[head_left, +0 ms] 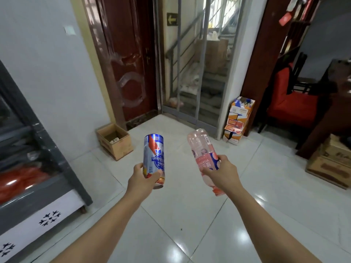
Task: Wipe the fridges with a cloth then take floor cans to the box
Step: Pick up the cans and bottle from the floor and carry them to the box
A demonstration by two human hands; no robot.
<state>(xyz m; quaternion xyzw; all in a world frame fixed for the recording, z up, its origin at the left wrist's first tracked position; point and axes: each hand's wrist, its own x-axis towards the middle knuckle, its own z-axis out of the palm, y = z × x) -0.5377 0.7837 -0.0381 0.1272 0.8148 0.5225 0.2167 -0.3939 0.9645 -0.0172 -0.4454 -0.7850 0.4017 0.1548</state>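
Observation:
My left hand (pixel 142 180) grips a tall silver, blue and red can (pixel 154 154) near its lower end, held upside down out in front of me. My right hand (pixel 221 172) grips a pink plastic bottle (pixel 202 147), also upside down, its base pointing up and away. Ahead on the floor by the left wall stands an open cardboard box (pixel 121 147) with a little rubbish inside. A grey glass-fronted fridge (pixel 57 162) runs along the left edge, its white base panel showing black snowflake marks.
White glossy floor tiles (pixel 190 215) lie between me and the box. A dark red door (pixel 131 63) and a glass door (pixel 197 73) are ahead. Stacked orange cartons (pixel 238 120) lean by the doorway; a red chair (pixel 292 107) and brown cartons (pixel 330 164) stand right.

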